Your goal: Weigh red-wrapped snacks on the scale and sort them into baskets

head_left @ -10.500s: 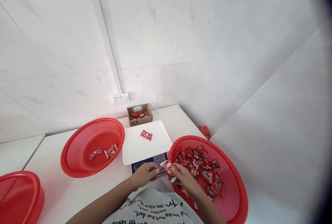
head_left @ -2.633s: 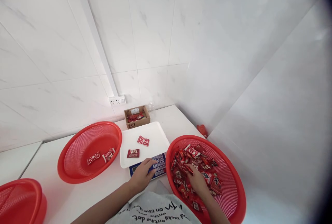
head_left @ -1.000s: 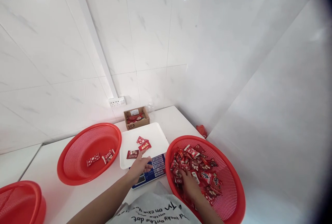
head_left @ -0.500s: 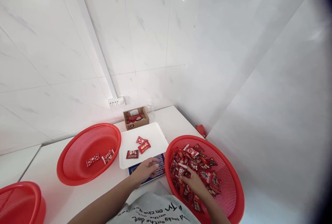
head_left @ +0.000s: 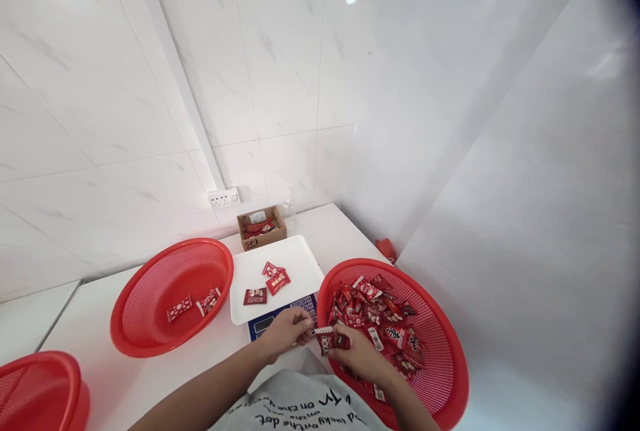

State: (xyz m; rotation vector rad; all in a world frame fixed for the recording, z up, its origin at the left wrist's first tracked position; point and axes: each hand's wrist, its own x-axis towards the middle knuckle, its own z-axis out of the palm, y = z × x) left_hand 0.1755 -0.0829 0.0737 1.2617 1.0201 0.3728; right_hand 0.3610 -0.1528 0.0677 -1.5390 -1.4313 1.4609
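My right hand (head_left: 361, 354) is closed on a small red wrapped snack packet (head_left: 326, 342) with a white-patterned top edge, above the near left rim of the right red basket (head_left: 453, 358). Bent and pinched, the fingers of my left hand (head_left: 290, 334) meet the packet's left end. Below that hand is the blue keypad of a scale (head_left: 303, 304). Its white tray (head_left: 305, 264) bears a dark red packet (head_left: 255, 296), a bright red packet (head_left: 278, 282) and a dotted packet (head_left: 271, 270). Many red and brown packets (head_left: 395, 324) fill the right basket.
A second red basket (head_left: 145, 291) on the left contains two packets (head_left: 179, 309). Part of another red basket (head_left: 70, 384) shows at the lower left. Behind the scale stands a cardboard box (head_left: 265, 239) with red packets, near a wall socket (head_left: 223, 198). White walls enclose the back and right.
My right hand has lifted the packet out of the right basket and moved left and toward me. My left hand has moved slightly right, its fingers closing at the packet's end.
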